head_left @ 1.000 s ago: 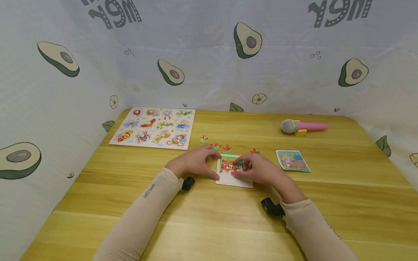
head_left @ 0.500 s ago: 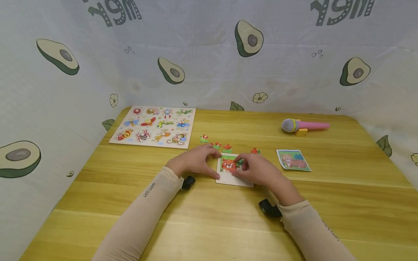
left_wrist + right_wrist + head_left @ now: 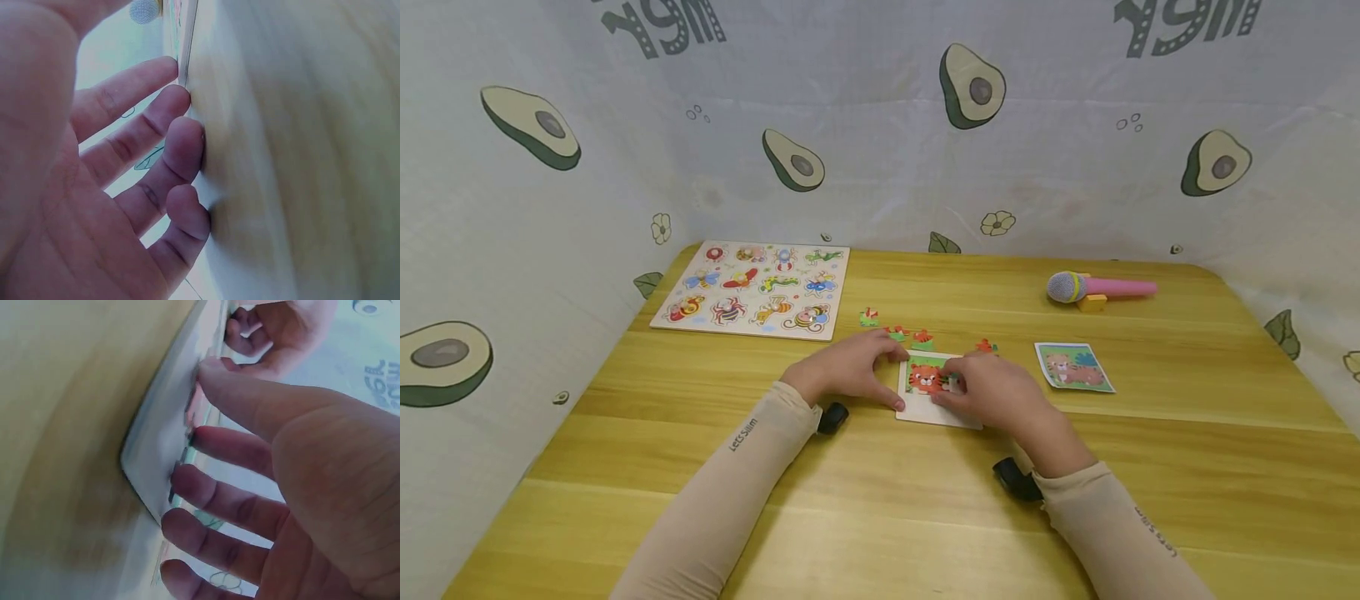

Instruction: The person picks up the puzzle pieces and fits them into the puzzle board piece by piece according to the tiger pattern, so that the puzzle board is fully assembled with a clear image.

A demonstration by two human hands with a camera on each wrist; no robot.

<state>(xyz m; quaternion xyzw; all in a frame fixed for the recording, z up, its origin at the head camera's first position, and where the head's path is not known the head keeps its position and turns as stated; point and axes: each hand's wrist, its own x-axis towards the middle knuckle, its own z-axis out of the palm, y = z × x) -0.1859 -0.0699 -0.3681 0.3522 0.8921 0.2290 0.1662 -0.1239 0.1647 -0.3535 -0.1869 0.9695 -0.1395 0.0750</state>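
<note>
A small white-bordered puzzle board (image 3: 936, 410) lies mid-table, with an orange tiger face (image 3: 927, 379) on a green background in its upper part. Along its left edge my left hand (image 3: 850, 368) rests with thumb and index finger spread, touching the board. The left wrist view shows that hand's other fingers (image 3: 184, 147) bent lightly against the tabletop. Over the board's right half, my right hand (image 3: 1000, 387) holds a puzzle piece (image 3: 195, 403) between thumb and index finger, down at the board's surface. That hand covers much of the picture's right side.
Several loose tiger pieces (image 3: 922, 339) lie behind the board. A printed tiger card (image 3: 1075, 367) is to the right. Farther back stands a pink toy microphone (image 3: 1116, 288) on a yellow block (image 3: 1092, 303). An insect peg puzzle (image 3: 752, 292) occupies the back left.
My right hand has shifted slightly, bringing the piece against the tiger face, which now looks more joined along its lower edge. My left hand stays at the board's left edge.
</note>
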